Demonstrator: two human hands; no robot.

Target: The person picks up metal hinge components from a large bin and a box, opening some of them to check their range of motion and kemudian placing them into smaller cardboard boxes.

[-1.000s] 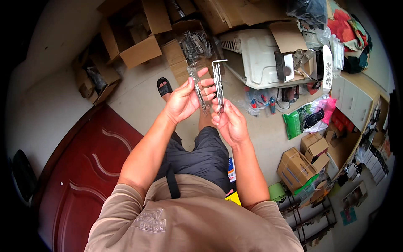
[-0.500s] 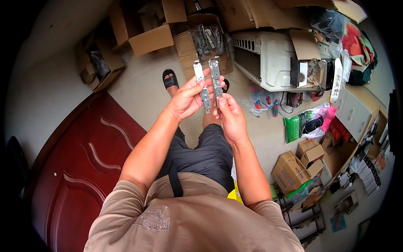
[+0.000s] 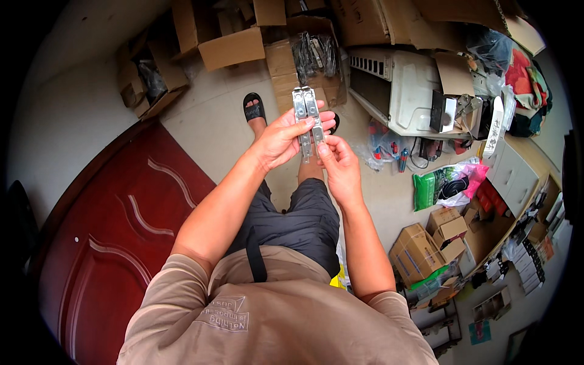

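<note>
Two long narrow metal brackets with holes lie side by side in front of me, their long edges against each other or nearly so. My left hand (image 3: 280,141) is closed around the left bracket (image 3: 300,112), and its thumb reaches across onto the right bracket (image 3: 312,107). Fingers of that hand pass behind both pieces. At the lower end of the right bracket, my right hand (image 3: 340,164) pinches it between thumb and fingers. Beyond the hands, a cardboard box (image 3: 280,64) holds several metal pieces (image 3: 316,52) in clear plastic.
More open cartons (image 3: 234,48) line the far side. A whitish plastic carrier (image 3: 404,91) lies at the far right, with a green and pink bag (image 3: 447,184) nearer. Brown boxes (image 3: 417,252) stand on my right. A dark red panel (image 3: 121,225) lies to the left.
The two brackets, held apart before, have come together side by side. My left thumb now reaches the right one. The whole view has shifted slightly.
</note>
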